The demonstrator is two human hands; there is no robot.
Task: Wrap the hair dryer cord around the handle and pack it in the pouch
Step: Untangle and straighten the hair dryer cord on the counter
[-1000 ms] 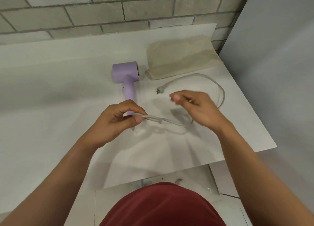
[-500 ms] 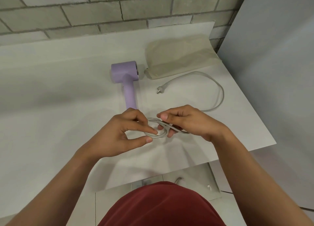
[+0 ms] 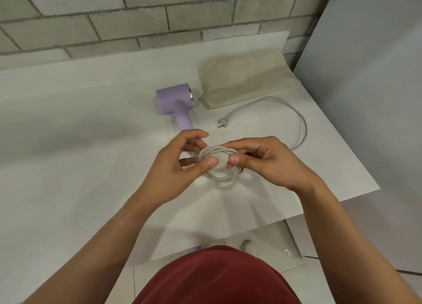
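From my remote seat: a white table [image 3: 68, 166] fills most of the head view, set against a grey block wall [image 3: 159, 18], with a pale flat panel [image 3: 376, 98] standing along its right edge. A red garment [image 3: 217, 278] on the person's body shows at the bottom of the frame.

At the table's far right corner lies the beige fabric pouch [image 3: 246, 82], flat, its near end just beside the dryer's head. Both bare forearms reach in from below. The left hand [image 3: 175, 173] and the right hand [image 3: 269, 159] meet over the table's middle, each with thumb and curled fingers pinching one side of a small coil [image 3: 219, 179] of the cord – several grey-white loops stacked together, held just this side of the dryer's handle.

The lilac hair dryer [image 3: 174, 98] lies on its side on the table, barrel toward the wall and handle pointing toward the person; the handle's lower end is hidden behind the left fingers. From under the right hand the loose cord [image 3: 304, 130] sweeps out to the right, curves back along the pouch's near edge and ends at the plug [image 3: 220, 126] – lying on the table between the pouch and the hands, apart from both.
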